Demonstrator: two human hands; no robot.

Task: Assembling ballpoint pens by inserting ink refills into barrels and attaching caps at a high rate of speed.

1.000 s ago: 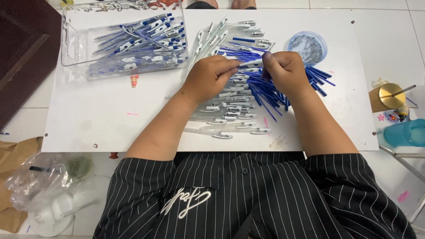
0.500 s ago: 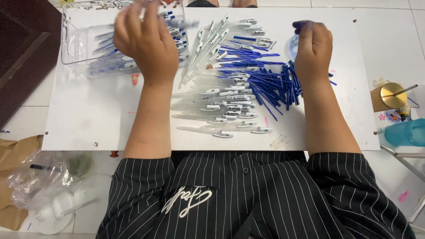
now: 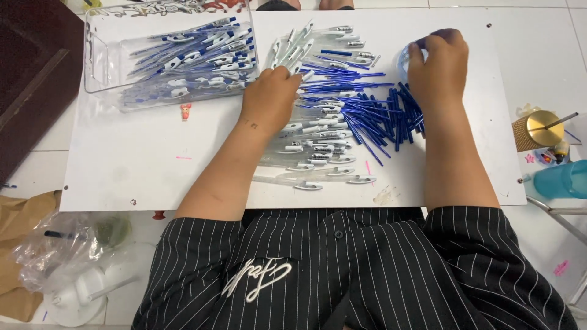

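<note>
white board on a pale tiled floor

a white board lies flat over light floor tiles. dark brown wooden furniture stands at the upper left. crumpled brown paper and a clear plastic bag sit at the lower left, a gold round container and a teal cup at the right. even, soft light.

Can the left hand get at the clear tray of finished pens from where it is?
Probably yes. The left hand rests on the pen barrels just right of the clear tray, whose top is open, and nothing lies between them.
</note>
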